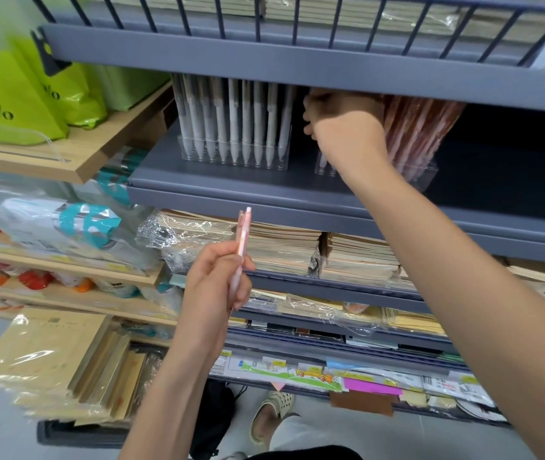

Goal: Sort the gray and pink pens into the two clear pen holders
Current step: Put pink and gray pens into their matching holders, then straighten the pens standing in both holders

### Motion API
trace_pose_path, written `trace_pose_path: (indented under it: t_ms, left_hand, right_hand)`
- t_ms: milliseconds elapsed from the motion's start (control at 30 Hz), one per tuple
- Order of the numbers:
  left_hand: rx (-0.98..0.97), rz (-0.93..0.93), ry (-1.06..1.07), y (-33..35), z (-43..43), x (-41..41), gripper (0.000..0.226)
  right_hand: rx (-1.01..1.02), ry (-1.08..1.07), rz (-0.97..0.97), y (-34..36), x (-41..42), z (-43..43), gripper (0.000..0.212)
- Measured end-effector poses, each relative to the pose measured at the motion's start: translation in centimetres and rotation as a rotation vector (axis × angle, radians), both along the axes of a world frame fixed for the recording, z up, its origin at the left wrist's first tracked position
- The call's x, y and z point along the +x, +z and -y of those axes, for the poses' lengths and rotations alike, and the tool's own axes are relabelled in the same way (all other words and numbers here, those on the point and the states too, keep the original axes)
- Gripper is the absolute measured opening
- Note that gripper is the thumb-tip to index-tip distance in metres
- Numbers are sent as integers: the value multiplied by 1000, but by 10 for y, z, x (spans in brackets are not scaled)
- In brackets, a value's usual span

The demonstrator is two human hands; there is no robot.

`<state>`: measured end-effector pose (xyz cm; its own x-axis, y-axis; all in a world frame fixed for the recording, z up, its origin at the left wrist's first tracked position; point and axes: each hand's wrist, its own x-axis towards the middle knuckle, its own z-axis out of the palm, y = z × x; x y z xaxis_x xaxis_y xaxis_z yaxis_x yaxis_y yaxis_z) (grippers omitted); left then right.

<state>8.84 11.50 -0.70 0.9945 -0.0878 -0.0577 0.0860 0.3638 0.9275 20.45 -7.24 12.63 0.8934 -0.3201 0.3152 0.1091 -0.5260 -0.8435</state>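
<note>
On a grey shelf stand two clear pen holders. The left holder (234, 151) is full of several upright gray pens (221, 114). The right holder (425, 171) holds several pink pens (420, 127) leaning right, plus a gray pen (322, 162) at its left end. My right hand (337, 117) reaches under the upper shelf to the tops of the pens in the right holder; its fingers are curled, and whatever they grip is hidden. My left hand (218, 280) holds a pink pen (242, 234) upright, below and in front of the shelf.
The upper shelf's front edge (297, 64) hangs low over the pens. Wrapped notebook stacks (284, 247) fill the shelves below. Green bags (15, 94) sit on a wooden shelf at left. More wrapped pads (48, 363) lie low at left. My sandalled foot (271, 416) is on the floor.
</note>
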Motion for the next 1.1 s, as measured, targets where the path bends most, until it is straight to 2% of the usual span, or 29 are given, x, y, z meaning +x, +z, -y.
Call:
trace_pose_path:
  t_ms: [100,267,433,633,733,833,900,933,1000,1100]
  left_hand:
    - [79,82,19,3,4,-1,21]
    - [165,204,68,11,26,5,27]
    - [137,269,34,20,53,11,24]
    - [283,436,-56,37,99,17,24]
    - [504,614,-29,40,120,28,19]
    - [957,801,100,28,142,50,28]
    - [1248,890,228,14,157,59,32]
    - [1320,925,293,6,163,61,31]
    - [1331,963,391,-5,170,64,31]
    - [1315,993,463,-11,171,68,31]
  right_hand:
    - [62,87,44,-11,-35,5,20]
    - [74,341,-115,-36,-89,7,10]
    - [227,225,-102,-41,-103,29,24]
    - [297,278,-60,-42,-117,70,11]
    - [322,205,71,-38,-122,101,7]
    - [319,23,247,-32,-124,137,3]
    - [284,-115,373,-27,-120,159,8]
    - [243,-174,421,-26,-118,168,11]
    - [163,-254,455,-28,-110,182,18]
    - [58,-298,342,-36,-95,193,18]
